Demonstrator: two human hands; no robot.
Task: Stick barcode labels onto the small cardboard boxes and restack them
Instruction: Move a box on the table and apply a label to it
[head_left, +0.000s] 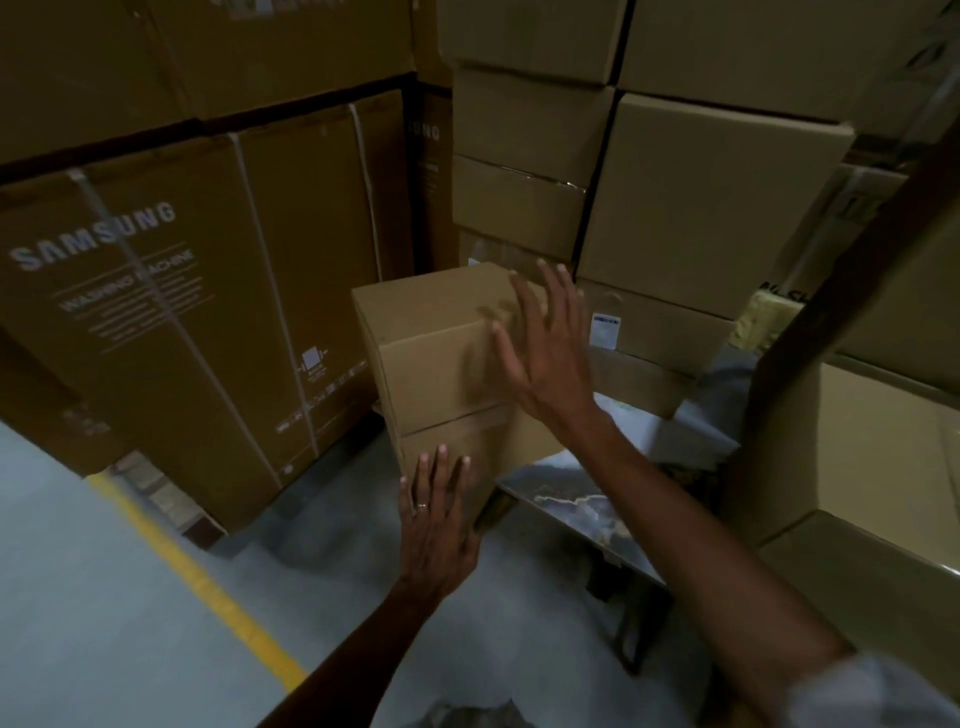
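L hand: fingers straight, slightly spread, tips against lower box front, frame centre. R hand: fingers splayed wide, holding nothing, at top box 3 o'clock edge; contact unclear, blurred. Boxes stacked. Labelled box at 3 o'clock.

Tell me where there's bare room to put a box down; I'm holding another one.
Bare grey floor lies left of the yellow line, and more between that line and the low table. The tabletop strip right of the two stacked boxes looks free. Behind and right, cartons crowd tightly.
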